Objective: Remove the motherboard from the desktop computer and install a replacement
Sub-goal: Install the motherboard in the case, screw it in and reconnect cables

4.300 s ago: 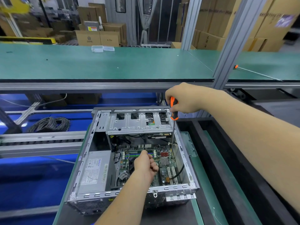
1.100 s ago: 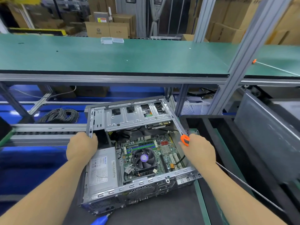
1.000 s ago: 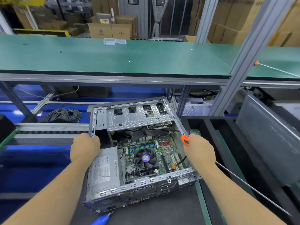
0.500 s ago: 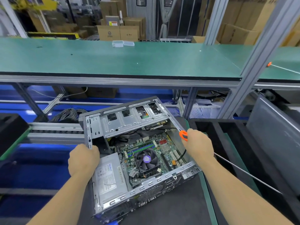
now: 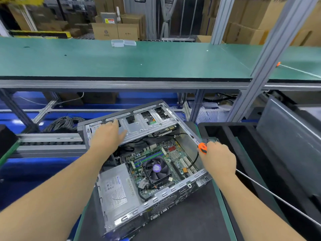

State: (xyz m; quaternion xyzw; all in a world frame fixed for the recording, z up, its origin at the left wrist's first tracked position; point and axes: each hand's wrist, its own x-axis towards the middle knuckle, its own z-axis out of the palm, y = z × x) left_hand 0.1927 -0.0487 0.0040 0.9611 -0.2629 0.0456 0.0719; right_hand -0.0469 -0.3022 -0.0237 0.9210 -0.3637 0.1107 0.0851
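Left hand [image 5: 108, 136] lies flat on the drive cage [image 5: 139, 126]; right hand [image 5: 218, 158] grips the screwdriver [image 5: 202, 148]. The motherboard [image 5: 156, 164] sits between them, nearer the right.

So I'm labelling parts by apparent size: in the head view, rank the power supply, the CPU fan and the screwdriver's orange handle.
1. power supply
2. CPU fan
3. orange handle, mostly hidden in the right hand, so its rank is unsure.
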